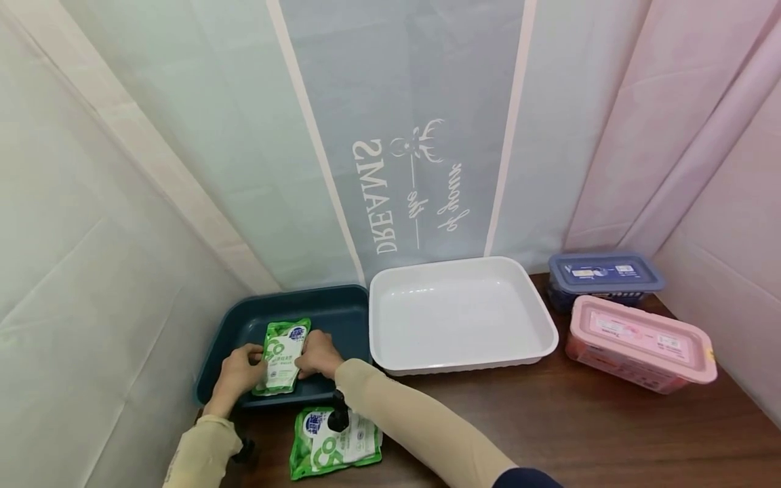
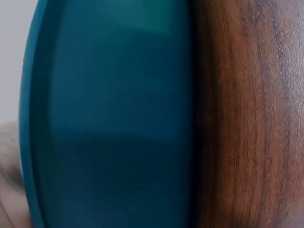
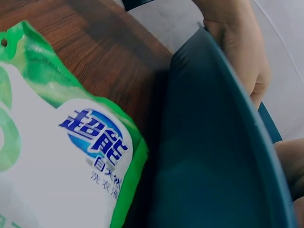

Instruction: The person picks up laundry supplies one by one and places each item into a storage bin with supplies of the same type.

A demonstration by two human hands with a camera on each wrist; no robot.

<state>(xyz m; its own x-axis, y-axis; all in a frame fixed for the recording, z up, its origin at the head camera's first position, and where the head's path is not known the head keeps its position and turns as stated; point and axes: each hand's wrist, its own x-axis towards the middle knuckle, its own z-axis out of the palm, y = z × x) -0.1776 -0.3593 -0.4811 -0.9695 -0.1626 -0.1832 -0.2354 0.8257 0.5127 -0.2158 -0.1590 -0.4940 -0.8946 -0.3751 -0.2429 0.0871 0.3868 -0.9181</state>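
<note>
A green-and-white laundry detergent pouch (image 1: 283,356) lies label up over the floor of the dark teal tray (image 1: 241,325). My left hand (image 1: 239,371) holds its left edge with bent fingers. At the opposite edge, my right hand (image 1: 318,354) grips the pouch's side. The left wrist view mostly shows the tray's outer wall (image 2: 118,95), with part of a hand (image 2: 9,180) behind the rim. Just in front of the tray a second laundry detergent pouch (image 1: 335,451) rests on the wooden table, partly covered by the right wrist's camera; its printed label (image 3: 95,133) shows close up.
A white tray (image 1: 460,325) stands right beside the teal one. Farther right are a blue lidded box (image 1: 604,274) and a pink lidded box (image 1: 641,342) on the brown table (image 1: 579,434). Fabric walls (image 1: 427,81) enclose the back and sides.
</note>
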